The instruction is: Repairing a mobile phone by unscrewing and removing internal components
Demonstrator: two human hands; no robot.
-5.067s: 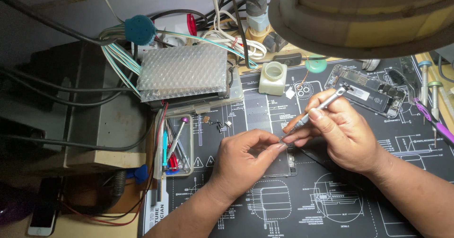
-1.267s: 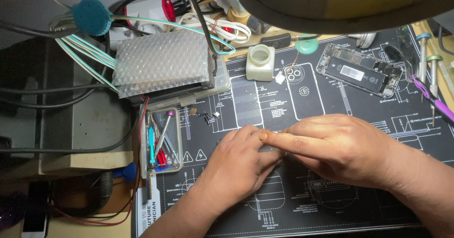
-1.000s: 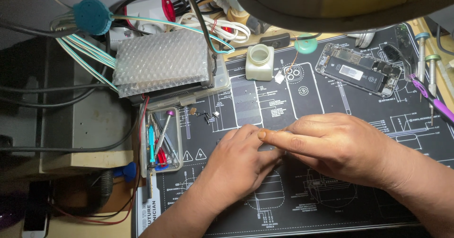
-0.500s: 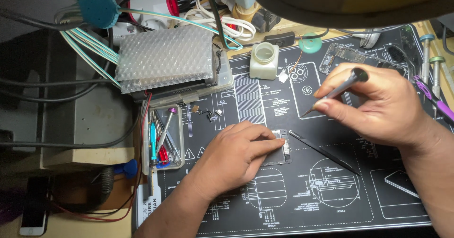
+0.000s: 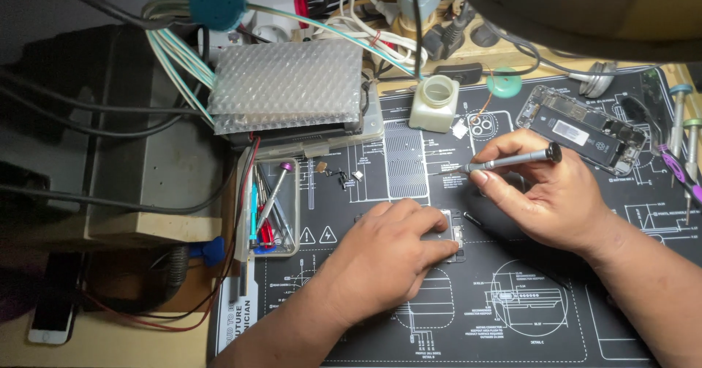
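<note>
My left hand (image 5: 384, 255) lies palm down on a small flat phone part (image 5: 453, 230) on the black repair mat (image 5: 512, 317), fingers pinning it. My right hand (image 5: 545, 196) grips a slim grey screwdriver (image 5: 504, 162), held nearly level with its tip pointing left above the mat, a little beyond the pinned part. Black tweezers (image 5: 474, 220) lie on the mat between the two hands, mostly hidden by my right hand.
An opened phone body (image 5: 581, 130) lies at the mat's back right. A white bottle (image 5: 435, 103) stands behind it, near a bubble-wrapped box (image 5: 285, 86). A clear tray of tools (image 5: 272, 207) sits left. Screwdrivers (image 5: 684, 138) line the right edge. Small parts (image 5: 340, 174) dot the mat.
My right hand lifted off the pinned part with the screwdriver, swung to the upper right, and now has come back left, level. The left hand stayed on the part.
</note>
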